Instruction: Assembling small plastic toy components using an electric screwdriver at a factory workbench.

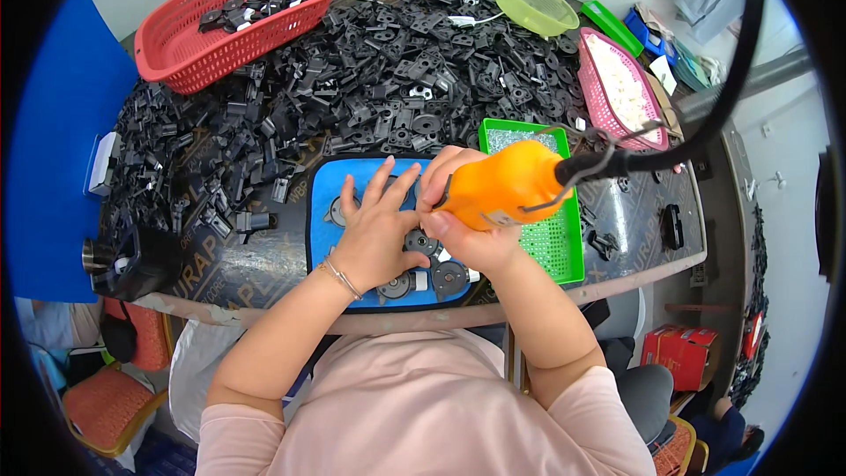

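My right hand (467, 234) is wrapped around an orange electric screwdriver (507, 181), whose black cable rises to the upper right. The tip of the screwdriver is hidden behind my hands. My left hand (374, 234) lies with fingers spread over a blue mat (330, 174) with a dark border, touching the parts there. On the mat sit several round black plastic parts (450, 278), some with white pieces sticking out of their sides. Partly under my right hand and the screwdriver, a green tray (577, 256) holds small shiny metal pieces at its far end.
Loose black plastic parts (397, 62) are heaped across the table's far side. A red basket (167, 62) stands far left, a yellow-green colander (533, 4) far right, a pink basket (656, 106) of white pieces at right. A dark container (145, 260) sits near the left edge.
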A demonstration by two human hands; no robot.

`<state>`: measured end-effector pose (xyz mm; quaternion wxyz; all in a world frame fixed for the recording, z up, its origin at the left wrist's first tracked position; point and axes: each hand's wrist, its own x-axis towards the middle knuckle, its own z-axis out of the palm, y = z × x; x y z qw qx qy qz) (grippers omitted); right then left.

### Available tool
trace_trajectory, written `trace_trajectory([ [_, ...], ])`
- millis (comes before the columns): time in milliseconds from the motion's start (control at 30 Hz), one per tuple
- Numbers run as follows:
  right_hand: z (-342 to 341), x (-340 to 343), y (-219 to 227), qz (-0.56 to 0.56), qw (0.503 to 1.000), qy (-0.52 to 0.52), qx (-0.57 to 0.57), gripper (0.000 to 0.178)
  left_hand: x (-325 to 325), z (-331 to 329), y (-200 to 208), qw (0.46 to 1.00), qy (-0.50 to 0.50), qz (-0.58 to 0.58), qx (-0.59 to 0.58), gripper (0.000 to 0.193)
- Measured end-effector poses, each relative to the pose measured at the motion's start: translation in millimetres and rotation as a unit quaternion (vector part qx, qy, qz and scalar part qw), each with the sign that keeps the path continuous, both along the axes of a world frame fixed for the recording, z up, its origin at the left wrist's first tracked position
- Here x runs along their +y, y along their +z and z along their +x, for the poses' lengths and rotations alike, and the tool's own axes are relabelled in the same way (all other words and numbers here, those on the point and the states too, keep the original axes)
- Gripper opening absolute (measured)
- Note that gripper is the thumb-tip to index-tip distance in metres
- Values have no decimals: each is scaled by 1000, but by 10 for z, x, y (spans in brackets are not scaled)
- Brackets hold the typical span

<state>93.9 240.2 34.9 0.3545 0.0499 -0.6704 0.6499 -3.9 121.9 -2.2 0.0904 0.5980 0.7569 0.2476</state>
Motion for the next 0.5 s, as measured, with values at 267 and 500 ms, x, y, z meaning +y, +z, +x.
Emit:
trace_trajectory([
  [267, 28, 138, 292, -50, 992, 81, 80, 28, 4, -5, 91, 999, -6, -39, -24, 42],
  [500, 618, 589, 305, -8, 992, -116, 49, 23, -11, 11, 129, 998, -11, -46, -33, 46],
])
